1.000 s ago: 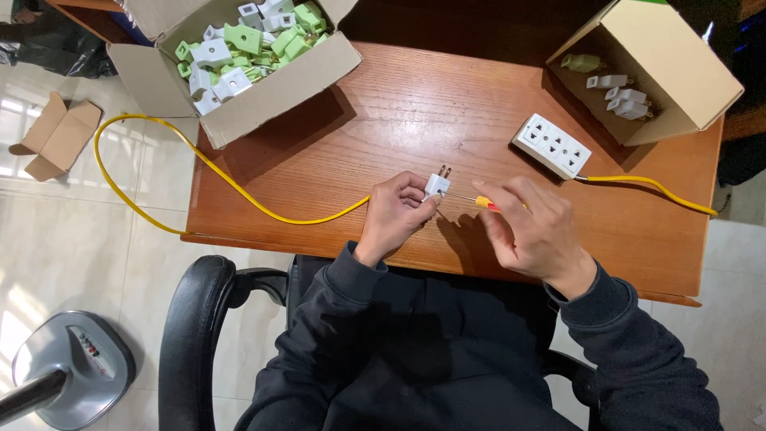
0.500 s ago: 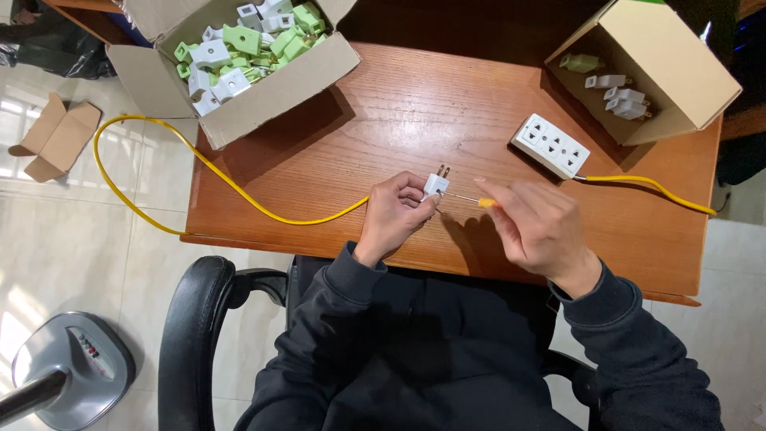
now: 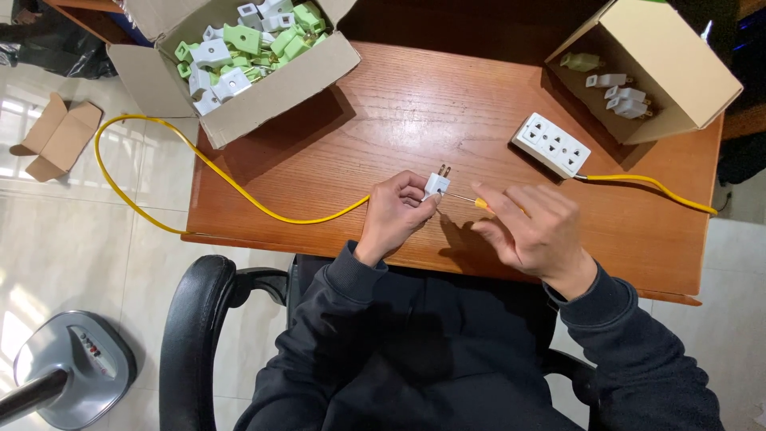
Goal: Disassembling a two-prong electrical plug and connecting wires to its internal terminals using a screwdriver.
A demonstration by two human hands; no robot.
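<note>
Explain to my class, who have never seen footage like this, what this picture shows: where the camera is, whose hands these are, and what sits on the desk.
The camera is worn on a seated person's head and looks straight down, so both hands are that person's own. The left hand pinches a small white plug on the end of a yellow cable. The right hand holds a thin screwdriver with a yellow handle, its tip at the plug. On the wooden desk lie a white socket strip with its own yellow lead, an open cardboard box of green and white plug parts, and a smaller box holding a few plugs.
</note>
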